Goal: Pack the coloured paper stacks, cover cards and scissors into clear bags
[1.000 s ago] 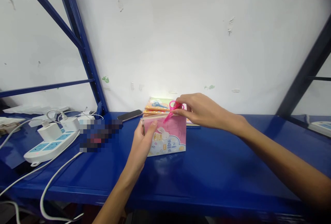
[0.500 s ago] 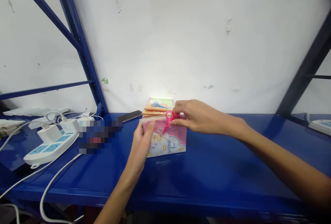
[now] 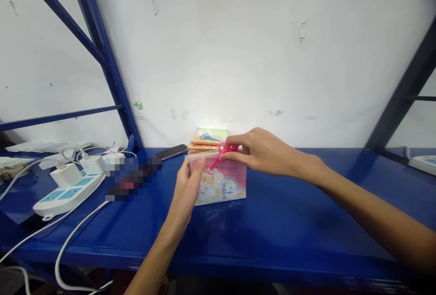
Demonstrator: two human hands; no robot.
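A pink and pale blue zip pouch (image 3: 235,172) with a rabbit picture stands tilted on the blue shelf. My left hand (image 3: 190,177) is closed on its left side, thumb across the front. My right hand (image 3: 259,152) pinches a pair of pink scissors (image 3: 224,148) by the handle loops at the pouch's top edge. The blades point down and left; whether they lie inside the pouch or in front of it, I cannot tell. Behind the pouch, a stack of similar packs (image 3: 208,137) shows blue scissors on top.
A dark phone (image 3: 171,151) lies left of the stack. Farther left are a white power strip (image 3: 66,195) with plugged-in chargers (image 3: 91,162), trailing white cables and a pixelated patch. Blue rack posts (image 3: 105,59) rise before the white wall (image 3: 225,50).
My right hand has risen slightly with the scissors, and their blades have swung further left. My left hand keeps its hold on the pouch.
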